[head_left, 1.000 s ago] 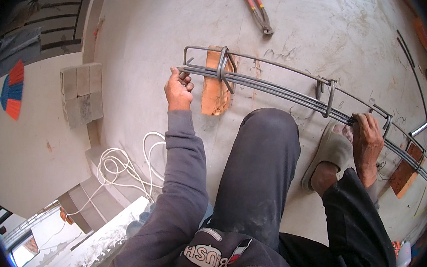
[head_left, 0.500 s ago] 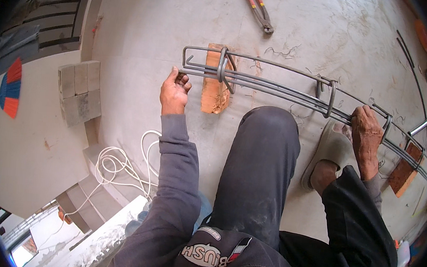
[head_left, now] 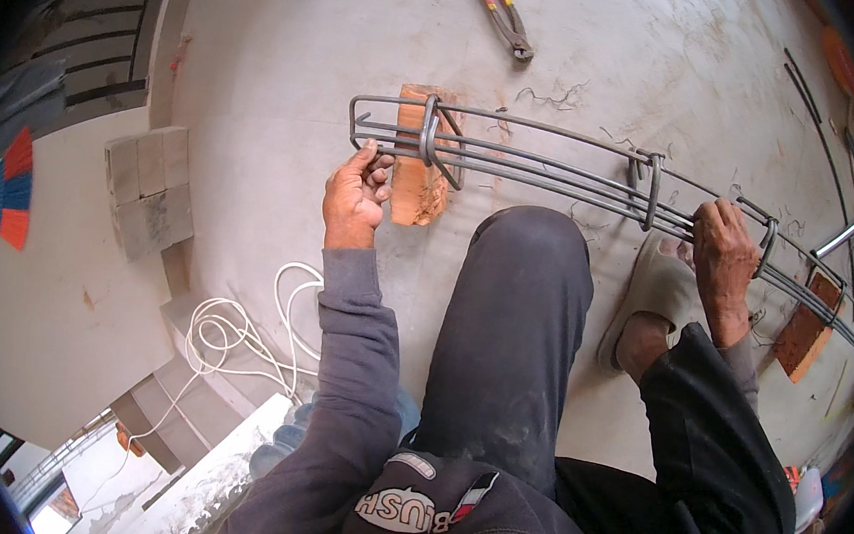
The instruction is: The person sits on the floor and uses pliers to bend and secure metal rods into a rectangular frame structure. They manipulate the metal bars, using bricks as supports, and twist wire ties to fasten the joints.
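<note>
Head view: I've got the L hand point(head_left: 356, 196) palm up, fingers curled, thumb & fingertips pinching a rod end of the rebar cage point(head_left: 653, 193); R hand point(head_left: 725, 245), back up, wrapped snugly round its lower rods. Cage lies across L brick point(head_left: 415, 191) & R brick point(head_left: 805, 332). Whitish container-like thing point(head_left: 808, 498) at far R edge, contents unclear. Rods thin, dk grey; stirrups point(head_left: 428, 132) bent squarish; bricks orange, L one rough-ended.
</note>
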{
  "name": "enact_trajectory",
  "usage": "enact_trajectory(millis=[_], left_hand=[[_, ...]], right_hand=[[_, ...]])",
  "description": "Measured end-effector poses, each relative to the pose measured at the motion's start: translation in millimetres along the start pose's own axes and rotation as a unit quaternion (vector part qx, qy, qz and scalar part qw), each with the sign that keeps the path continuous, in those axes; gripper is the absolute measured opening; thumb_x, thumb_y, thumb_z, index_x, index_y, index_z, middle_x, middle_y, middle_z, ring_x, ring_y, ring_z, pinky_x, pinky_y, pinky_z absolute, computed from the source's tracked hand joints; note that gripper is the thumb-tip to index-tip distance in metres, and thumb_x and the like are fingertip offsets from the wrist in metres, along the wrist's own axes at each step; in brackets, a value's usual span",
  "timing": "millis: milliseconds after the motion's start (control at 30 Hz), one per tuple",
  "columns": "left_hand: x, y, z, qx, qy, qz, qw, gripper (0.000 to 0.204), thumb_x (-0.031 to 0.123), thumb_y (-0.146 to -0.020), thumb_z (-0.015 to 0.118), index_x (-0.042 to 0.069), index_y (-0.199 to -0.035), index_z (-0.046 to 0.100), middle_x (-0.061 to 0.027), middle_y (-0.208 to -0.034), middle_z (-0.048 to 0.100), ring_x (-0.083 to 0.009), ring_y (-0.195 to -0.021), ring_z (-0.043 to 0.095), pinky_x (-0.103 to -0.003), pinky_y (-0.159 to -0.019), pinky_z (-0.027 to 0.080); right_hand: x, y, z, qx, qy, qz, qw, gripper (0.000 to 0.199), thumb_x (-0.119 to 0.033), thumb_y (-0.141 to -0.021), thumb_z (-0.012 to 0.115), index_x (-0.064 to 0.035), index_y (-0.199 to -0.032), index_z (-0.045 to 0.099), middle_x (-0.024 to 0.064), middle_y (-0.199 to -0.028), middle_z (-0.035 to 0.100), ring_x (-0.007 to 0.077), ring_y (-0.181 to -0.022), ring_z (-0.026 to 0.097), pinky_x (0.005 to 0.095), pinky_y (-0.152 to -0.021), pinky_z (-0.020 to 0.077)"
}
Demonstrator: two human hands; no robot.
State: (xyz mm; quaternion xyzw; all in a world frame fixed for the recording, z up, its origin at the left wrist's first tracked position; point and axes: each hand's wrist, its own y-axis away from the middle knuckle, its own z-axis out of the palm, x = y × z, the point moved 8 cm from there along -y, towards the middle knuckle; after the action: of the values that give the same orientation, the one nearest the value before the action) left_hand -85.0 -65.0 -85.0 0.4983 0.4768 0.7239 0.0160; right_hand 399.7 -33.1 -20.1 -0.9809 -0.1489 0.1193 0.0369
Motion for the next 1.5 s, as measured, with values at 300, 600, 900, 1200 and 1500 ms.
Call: enact_trajectory(millis=[300,600,900,1200,1500], left_hand=[[-11.5,-1.4,3.4,0.043,0.07,0.036,0.996,0.017,0.017,-0.088,0.074,0.005,-0.092,0.063,-0.0052,-0.077,0.064,-0.0118,-0.063,0.059,-0.027,-0.05,0.046],[-0.7,25.2,15.9,0.05,0.099,0.09,0.99,0.015,0.02,-0.091,0.071,0.008,-0.097,0.064,-0.0056,-0.086,0.066,-0.0162,-0.077,0.063,-0.033,-0.066,0.053],[-8.9,63.4,62.7,-0.078,-0.058,0.107,0.989,0.026,0.023,-0.093,0.071,0.0,-0.103,0.062,-0.0091,-0.093,0.069,-0.0162,-0.078,0.066,-0.03,-0.062,0.058],[6.7,88.4,85.5,-0.033,-0.253,0.286,0.924,0.021,0.015,-0.092,0.073,-0.002,-0.086,0.063,-0.0027,-0.069,0.062,-0.0042,-0.058,0.051,-0.02,-0.05,0.04],[-1.8,90.0,81.1,-0.048,-0.182,0.335,0.923,0.019,0.014,-0.095,0.069,0.001,-0.092,0.056,-0.0061,-0.077,0.063,-0.0063,-0.061,0.054,-0.023,-0.051,0.044]], right_hand=[[-21.3,25.3,-19.7,0.084,-0.012,-0.145,0.986,0.024,-0.005,-0.073,0.071,-0.0053,-0.094,0.06,0.0077,-0.094,0.061,0.0265,-0.085,0.06,0.0392,-0.073,0.0502],[-8.5,19.9,-10.1,0.04,-0.055,-0.087,0.994,0.019,-0.005,-0.074,0.071,-0.007,-0.085,0.055,0.0082,-0.084,0.055,0.0246,-0.076,0.06,0.0352,-0.064,0.0491],[-1.5,11.6,-5.3,0.002,-0.142,-0.077,0.987,0.017,-0.004,-0.074,0.07,-0.0055,-0.083,0.056,0.0085,-0.078,0.052,0.0256,-0.064,0.057,0.0369,-0.056,0.0461],[1.1,6.7,-6.0,0.004,-0.187,-0.059,0.981,0.015,-0.003,-0.073,0.068,-0.0048,-0.081,0.055,0.0097,-0.075,0.05,0.0272,-0.062,0.056,0.0378,-0.055,0.044],[2.2,3.1,-10.9,0.005,-0.244,-0.034,0.969,0.012,-0.001,-0.07,0.067,-0.0033,-0.074,0.055,0.011,-0.071,0.049,0.0283,-0.059,0.054,0.0362,-0.055,0.0428]])
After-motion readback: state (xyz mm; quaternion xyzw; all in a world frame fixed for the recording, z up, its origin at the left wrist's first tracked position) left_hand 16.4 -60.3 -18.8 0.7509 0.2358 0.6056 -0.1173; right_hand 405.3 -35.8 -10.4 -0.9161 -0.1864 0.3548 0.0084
